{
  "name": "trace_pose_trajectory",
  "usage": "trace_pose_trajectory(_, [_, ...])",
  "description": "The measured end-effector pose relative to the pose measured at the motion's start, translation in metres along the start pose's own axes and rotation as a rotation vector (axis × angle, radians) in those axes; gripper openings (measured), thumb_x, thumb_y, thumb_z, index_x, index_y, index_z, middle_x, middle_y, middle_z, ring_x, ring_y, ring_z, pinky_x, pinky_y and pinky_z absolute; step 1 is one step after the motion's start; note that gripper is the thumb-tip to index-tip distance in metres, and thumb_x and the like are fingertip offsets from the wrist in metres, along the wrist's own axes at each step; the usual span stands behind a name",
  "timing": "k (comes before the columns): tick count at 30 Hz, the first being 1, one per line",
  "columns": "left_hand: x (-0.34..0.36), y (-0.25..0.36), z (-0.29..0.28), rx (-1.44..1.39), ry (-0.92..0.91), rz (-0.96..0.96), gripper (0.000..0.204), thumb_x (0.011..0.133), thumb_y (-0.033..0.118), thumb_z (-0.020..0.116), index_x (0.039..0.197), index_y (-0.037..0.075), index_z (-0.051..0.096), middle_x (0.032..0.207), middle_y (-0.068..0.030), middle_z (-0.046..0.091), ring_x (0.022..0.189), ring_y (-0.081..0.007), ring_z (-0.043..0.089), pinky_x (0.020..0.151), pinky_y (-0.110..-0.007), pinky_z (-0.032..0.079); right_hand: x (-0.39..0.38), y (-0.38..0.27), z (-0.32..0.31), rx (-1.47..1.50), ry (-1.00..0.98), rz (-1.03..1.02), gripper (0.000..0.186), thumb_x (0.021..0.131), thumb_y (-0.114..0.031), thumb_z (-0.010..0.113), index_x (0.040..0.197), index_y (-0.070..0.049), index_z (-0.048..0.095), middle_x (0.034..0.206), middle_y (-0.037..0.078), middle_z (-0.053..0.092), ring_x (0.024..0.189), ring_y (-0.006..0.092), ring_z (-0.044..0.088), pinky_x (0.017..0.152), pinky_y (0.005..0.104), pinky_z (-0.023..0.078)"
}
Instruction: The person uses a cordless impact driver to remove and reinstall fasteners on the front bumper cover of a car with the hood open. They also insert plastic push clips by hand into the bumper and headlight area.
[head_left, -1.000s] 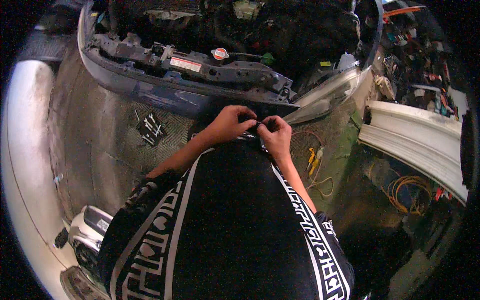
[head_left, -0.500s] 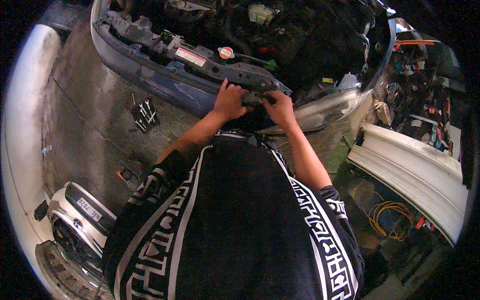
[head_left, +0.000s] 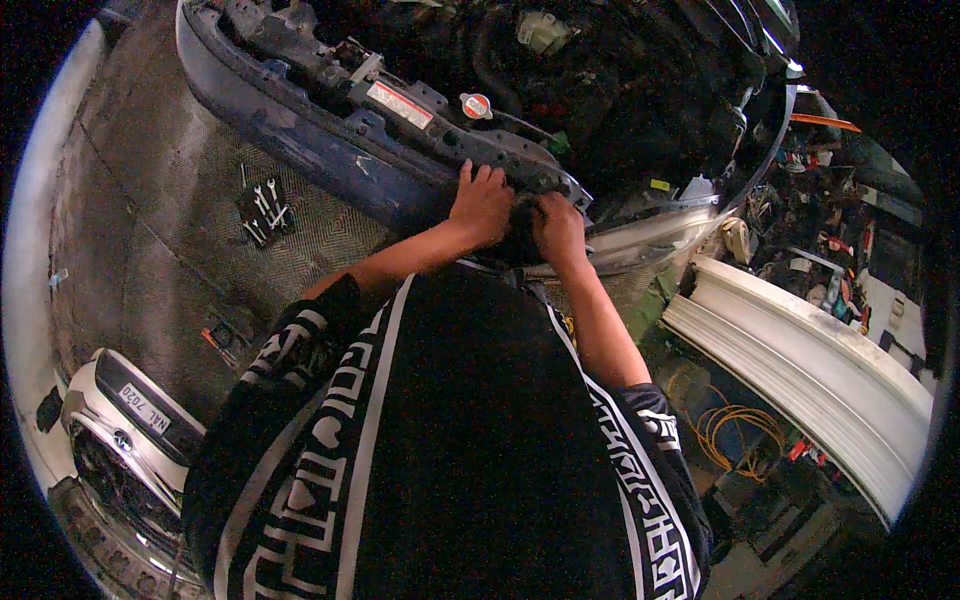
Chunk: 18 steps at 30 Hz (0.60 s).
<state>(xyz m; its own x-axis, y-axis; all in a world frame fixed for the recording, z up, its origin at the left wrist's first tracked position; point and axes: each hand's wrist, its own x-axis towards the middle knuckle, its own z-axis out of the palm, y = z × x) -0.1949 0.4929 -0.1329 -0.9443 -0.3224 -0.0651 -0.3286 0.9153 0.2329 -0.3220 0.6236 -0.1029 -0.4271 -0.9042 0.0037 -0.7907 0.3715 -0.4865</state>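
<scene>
I lean over the front end of a car with its engine bay exposed. My left hand (head_left: pixel 482 207) rests on the edge between the dark bumper (head_left: pixel 315 155) and the black radiator support panel (head_left: pixel 490 145), fingers apart and lying over the edge. Close by on the right, my right hand (head_left: pixel 560 228) has its fingers curled together at the panel's end, beside the headlight (head_left: pixel 655 232). Whatever they pinch is dark and hidden by the fingers. A radiator cap (head_left: pixel 477 105) with an orange and white top sits beyond my left hand.
Several wrenches (head_left: pixel 265 207) lie on the textured floor to the left. A removed car front piece with a grille (head_left: pixel 135 410) stands at lower left. On the right are a long white panel (head_left: pixel 790 350), a coiled yellow hose (head_left: pixel 735 440) and cluttered parts.
My view has shifted, so the floor items appear further left. Both hands stay at the same panel edge, and my right fingers remain curled there.
</scene>
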Motion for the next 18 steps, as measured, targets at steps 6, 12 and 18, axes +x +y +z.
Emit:
trace_pose_trajectory(6, [-0.004, 0.006, -0.003, -0.122, 0.083, -0.062, 0.022, 0.078, 0.019, 0.066, 0.097, 0.010, 0.070, 0.106, -0.0114, 0.057, 0.109, -0.0299, 0.050, 0.097, -0.054, 0.035, 0.001, -0.004, -0.003, -0.051, -0.017, -0.058, 0.017, 0.080, -0.006, 0.061, 0.095, -0.003, 0.067, 0.091, 0.018, 0.064, 0.086, 0.0385, 0.064, 0.074, 0.0466, 0.052])
trace_pose_trajectory(12, [0.000, 0.006, -0.004, -0.013, 0.005, -0.057, 0.032, 0.082, 0.033, 0.064, 0.105, 0.010, 0.066, 0.108, -0.0110, 0.056, 0.107, -0.0286, 0.049, 0.090, -0.048, 0.038, 0.015, 0.007, 0.009, -0.177, -0.121, -0.146, 0.018, 0.082, -0.008, 0.054, 0.095, -0.004, 0.067, 0.094, 0.018, 0.065, 0.087, 0.0372, 0.065, 0.077, 0.0476, 0.053])
trace_pose_trajectory(18, [-0.001, 0.005, -0.001, -0.047, 0.029, -0.052, 0.024, 0.086, 0.023, 0.055, 0.101, 0.009, 0.067, 0.108, -0.0125, 0.058, 0.106, -0.0293, 0.051, 0.088, -0.046, 0.039, 0.020, -0.001, 0.006, -0.397, -0.302, -0.206, 0.018, 0.083, -0.009, 0.054, 0.092, -0.002, 0.067, 0.094, 0.020, 0.067, 0.085, 0.0338, 0.067, 0.074, 0.0443, 0.056])
